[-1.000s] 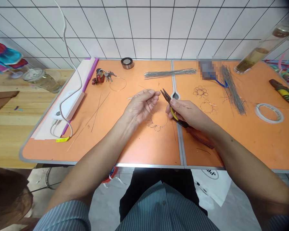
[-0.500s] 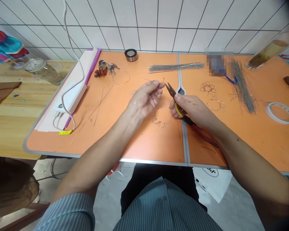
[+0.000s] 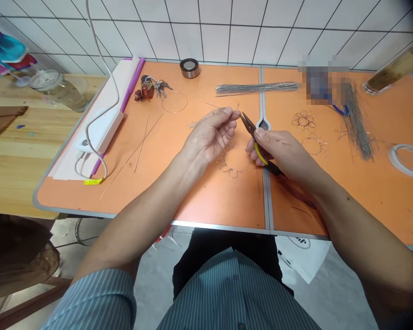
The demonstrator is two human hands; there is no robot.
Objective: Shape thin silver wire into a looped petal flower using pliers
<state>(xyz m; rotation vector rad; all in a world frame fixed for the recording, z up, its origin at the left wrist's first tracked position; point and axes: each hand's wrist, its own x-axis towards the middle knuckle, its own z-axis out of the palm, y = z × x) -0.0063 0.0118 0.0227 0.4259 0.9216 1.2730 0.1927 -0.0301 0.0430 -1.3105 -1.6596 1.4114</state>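
Centre frame, a bare right hand [image 3: 278,145] clasps dark, needle-nosed metal pliers [image 3: 260,155] beside the left hand [image 3: 214,132], its grip pinched closed, contents too small to tell.

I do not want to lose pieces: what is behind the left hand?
Thin wire ends show at the edge of the left hand, against the orange table. The hand covers the rest, so their full length cannot be seen.

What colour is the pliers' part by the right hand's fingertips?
Yellow. That part of the pliers shows best in the head view.
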